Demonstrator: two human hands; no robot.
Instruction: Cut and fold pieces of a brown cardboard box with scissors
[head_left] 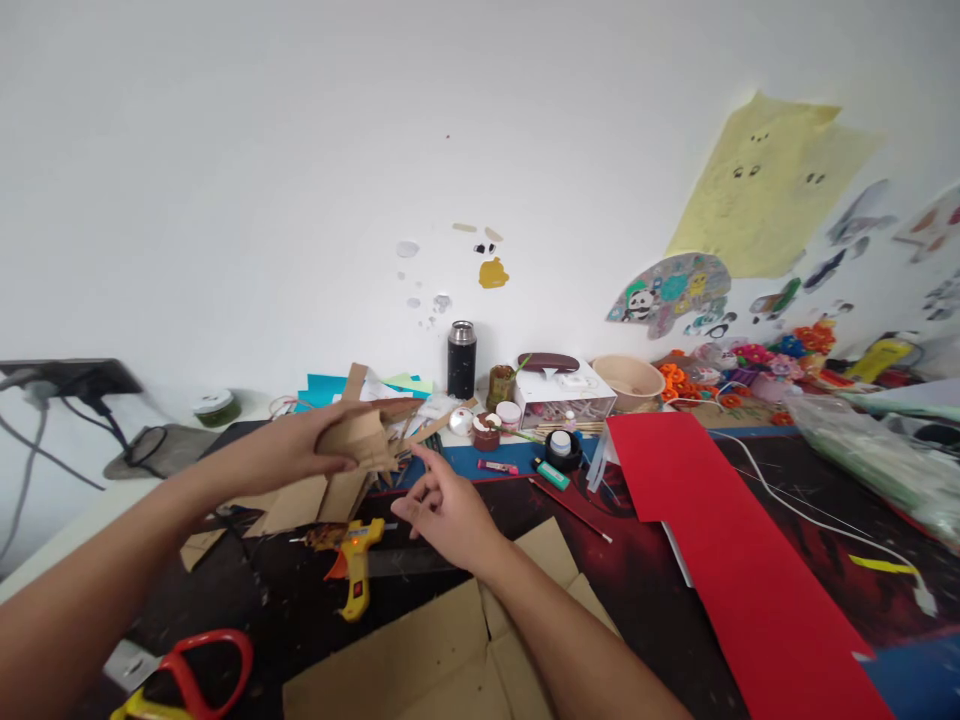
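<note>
A small cardboard piece (356, 438) is held by the left hand (294, 450), just behind the yellow glue gun (355, 575). The left grip is partly closed on it, thumb low and fingers along the top. Right hand (454, 515) is placed to the right of the glue gun, near the held piece. Nothing is seen in the right grip: index finger extended, other fingers loosely curled, thumb apart. Glue gun is laid on its side on the dark counter (652, 600); a small orange light is shown on its body. Cardboard scraps (294, 503) are heaped just behind and left of the glue gun. A large cardboard sheet (397, 655) is laid in front of it and to the right, partly covered by the right forearm. Red-and-yellow scissors (244, 660) are partly seen at front left of the glue gun, cut off by the frame edge. To the right of the glue gun, a thin red brush (570, 508) is laid; farther right, a long red sheet (731, 540). Well behind the glue gun, a black flask (461, 365) is stood upright, with a white box (529, 410) and a beige bowl (630, 380) set to its right. A power strip (60, 378) is seen far left of the glue gun, plugs inserted
</note>
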